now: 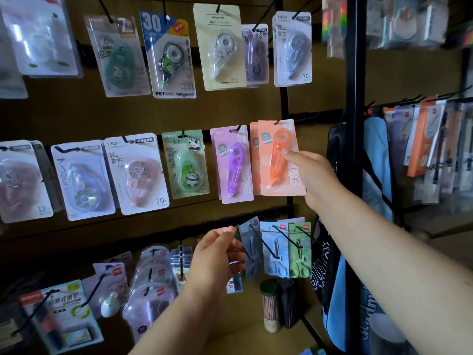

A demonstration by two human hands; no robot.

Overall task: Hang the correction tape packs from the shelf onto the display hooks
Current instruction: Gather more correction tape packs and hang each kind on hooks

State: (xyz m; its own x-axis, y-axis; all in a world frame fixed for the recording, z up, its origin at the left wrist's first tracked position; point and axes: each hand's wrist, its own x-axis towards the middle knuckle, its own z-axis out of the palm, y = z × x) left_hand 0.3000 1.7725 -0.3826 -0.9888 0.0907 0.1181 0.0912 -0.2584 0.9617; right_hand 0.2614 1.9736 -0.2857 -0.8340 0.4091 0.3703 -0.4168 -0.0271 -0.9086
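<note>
An orange correction tape pack (277, 160) hangs at the right end of the middle row, its top hole at a black hook (277, 122). My right hand (314, 175) pinches the pack's right edge, thumb on the front. A second orange pack (254, 160) shows just behind it. A purple correction tape pack (234, 165) hangs on the hook to the left. My left hand (215, 260) hovers lower down with loosely curled fingers holding nothing, beside a grey scissors pack (249, 248).
Rows of other correction tape packs (135, 172) fill the brown board above and to the left. Blue and green scissors packs (286, 249) hang below. A tube of pencils (270, 306) stands on the shelf. A black post (354, 98) and a blue bag (376, 155) are on the right.
</note>
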